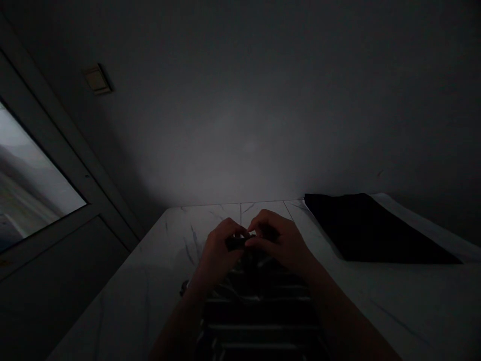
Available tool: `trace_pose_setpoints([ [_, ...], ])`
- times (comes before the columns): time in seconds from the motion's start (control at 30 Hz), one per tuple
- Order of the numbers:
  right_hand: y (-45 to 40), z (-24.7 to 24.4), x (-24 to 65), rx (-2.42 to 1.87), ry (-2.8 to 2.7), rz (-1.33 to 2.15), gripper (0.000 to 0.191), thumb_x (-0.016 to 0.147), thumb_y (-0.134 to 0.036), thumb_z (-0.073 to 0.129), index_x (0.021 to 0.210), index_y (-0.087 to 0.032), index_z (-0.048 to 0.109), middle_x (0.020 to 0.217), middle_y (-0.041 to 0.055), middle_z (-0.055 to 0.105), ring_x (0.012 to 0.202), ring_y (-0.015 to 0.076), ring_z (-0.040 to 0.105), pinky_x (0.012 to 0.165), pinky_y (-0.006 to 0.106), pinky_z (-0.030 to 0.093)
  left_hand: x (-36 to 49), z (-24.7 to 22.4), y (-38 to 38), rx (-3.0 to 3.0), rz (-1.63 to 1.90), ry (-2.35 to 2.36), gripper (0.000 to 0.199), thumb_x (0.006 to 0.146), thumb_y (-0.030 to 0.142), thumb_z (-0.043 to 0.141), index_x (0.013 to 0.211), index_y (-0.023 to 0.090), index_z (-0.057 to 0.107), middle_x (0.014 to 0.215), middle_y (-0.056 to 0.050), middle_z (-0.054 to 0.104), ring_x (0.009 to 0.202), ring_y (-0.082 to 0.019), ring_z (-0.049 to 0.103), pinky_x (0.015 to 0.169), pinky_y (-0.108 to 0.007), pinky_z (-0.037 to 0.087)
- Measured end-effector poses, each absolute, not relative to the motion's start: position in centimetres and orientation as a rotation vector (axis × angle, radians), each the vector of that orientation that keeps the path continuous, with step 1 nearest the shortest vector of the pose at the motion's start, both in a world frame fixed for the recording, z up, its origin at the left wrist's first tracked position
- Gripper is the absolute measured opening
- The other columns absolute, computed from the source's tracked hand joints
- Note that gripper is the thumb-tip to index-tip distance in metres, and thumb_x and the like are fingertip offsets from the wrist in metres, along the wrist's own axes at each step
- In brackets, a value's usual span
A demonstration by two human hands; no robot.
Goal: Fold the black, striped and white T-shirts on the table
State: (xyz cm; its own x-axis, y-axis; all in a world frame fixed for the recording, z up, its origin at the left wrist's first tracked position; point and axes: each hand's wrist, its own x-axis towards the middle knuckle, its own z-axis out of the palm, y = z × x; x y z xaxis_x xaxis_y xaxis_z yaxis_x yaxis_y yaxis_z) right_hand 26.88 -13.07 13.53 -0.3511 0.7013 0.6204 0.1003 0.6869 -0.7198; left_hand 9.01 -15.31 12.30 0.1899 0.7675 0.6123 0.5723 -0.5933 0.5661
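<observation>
Only the head view here and it's really dark, so bear with me. Both hands are together near the middle of a pale marbled worktop with thin dark veins in it. The left hand and the right hand are curled in toward each other, fingertips meeting over a small dark bit pinched between them. So each grip is closed down tight on that same bit, thumbs and forefingers nearly touching. It looks like the top edge of the dark striped cloth lying just under the wrists, though honestly it's too murky to say for sure. That cloth runs from the hands down toward the bottom edge of the frame, between the two forearms, with pale stripes across it.

Off to the right, well apart from the hands, a flat black folded piece lies on the worktop close to the wall. The wall itself is plain and grey. On the left there's a window with a thick frame, letting in some dim light, and a small switch plate sits on the wall above it
</observation>
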Motion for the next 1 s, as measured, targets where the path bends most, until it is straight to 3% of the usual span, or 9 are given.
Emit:
trace_pose_setpoints([
  [0.13,-13.1,13.6,27.7,-0.779,-1.954,0.611,0.018,0.082,-0.034,0.072,0.097,-0.026,0.067,0.088,0.0007,0.068,0.076,0.0158,0.061,0.068,0.028,0.046,7.6,13.4,-15.6,2.398,1.698,1.361,0.024,0.075,0.000,0.059,0.080,0.022,0.068,0.080,0.002,0.060,0.072,-0.011,0.059,0.065,-0.021,0.051],
  [0.23,-13.1,13.4,28.0,-0.842,-1.999,0.393,0.002,0.084,-0.024,0.066,0.084,-0.023,0.065,0.080,0.0007,0.067,0.073,0.0164,0.060,0.068,0.029,0.044,7.0,13.7,-16.0,2.511,1.805,1.367,0.026,0.077,0.000,0.058,0.084,0.023,0.069,0.084,0.001,0.061,0.074,-0.010,0.060,0.066,-0.020,0.051],
  [0.37,-12.9,13.3,27.8,-0.763,-1.962,0.009,0.014,0.078,-0.009,0.059,0.072,-0.022,0.056,0.070,0.0002,0.060,0.071,0.0165,0.055,0.067,0.028,0.039,7.2,13.6,-16.1,2.532,1.685,1.367,0.023,0.079,0.002,0.060,0.085,0.022,0.068,0.086,0.001,0.061,0.076,-0.011,0.061,0.066,-0.021,0.051],
  [0.47,-12.8,13.0,27.6,-0.652,-1.979,0.058,0.019,0.074,-0.003,0.050,0.071,-0.022,0.050,0.069,-0.0023,0.057,0.062,0.0121,0.050,0.058,0.023,0.035,7.4,13.6,-15.9,2.460,1.490,1.389,0.012,0.079,0.010,0.068,0.083,0.022,0.065,0.086,0.001,0.061,0.078,-0.013,0.061,0.068,-0.025,0.052],
  [0.67,-12.8,12.6,27.1,-0.661,-2.002,0.123,0.019,0.070,-0.003,0.050,0.069,-0.022,0.045,0.064,-0.0057,0.051,0.054,0.0090,0.043,0.053,0.021,0.028,7.5,13.6,-15.9,2.336,1.334,1.342,0.031,0.077,0.021,0.075,0.106,0.027,0.066,0.099,-0.002,0.062,0.092,-0.018,0.062,0.080,-0.034,0.055],
  [0.9,-13.3,13.1,27.3,-0.687,-2.071,-0.024,0.016,0.078,-0.007,0.054,0.071,-0.021,0.050,0.070,-0.0031,0.058,0.058,0.0101,0.048,0.055,0.023,0.028,7.3,13.3,-15.6,2.449,1.321,1.234,0.024,0.074,-0.001,0.055,0.082,0.021,0.058,0.088,0.001,0.061,0.084,-0.013,0.061,0.075,-0.027,0.051],
  [1.0,-13.7,13.6,27.9,-0.750,-2.155,-0.013,0.010,0.085,-0.019,0.063,0.079,-0.021,0.056,0.076,-0.0015,0.062,0.064,0.0119,0.053,0.057,0.023,0.032,7.5,13.2,-15.8,2.552,1.411,1.225,0.024,0.077,-0.002,0.051,0.083,0.021,0.056,0.084,0.002,0.061,0.079,-0.011,0.060,0.070,-0.023,0.048],
])
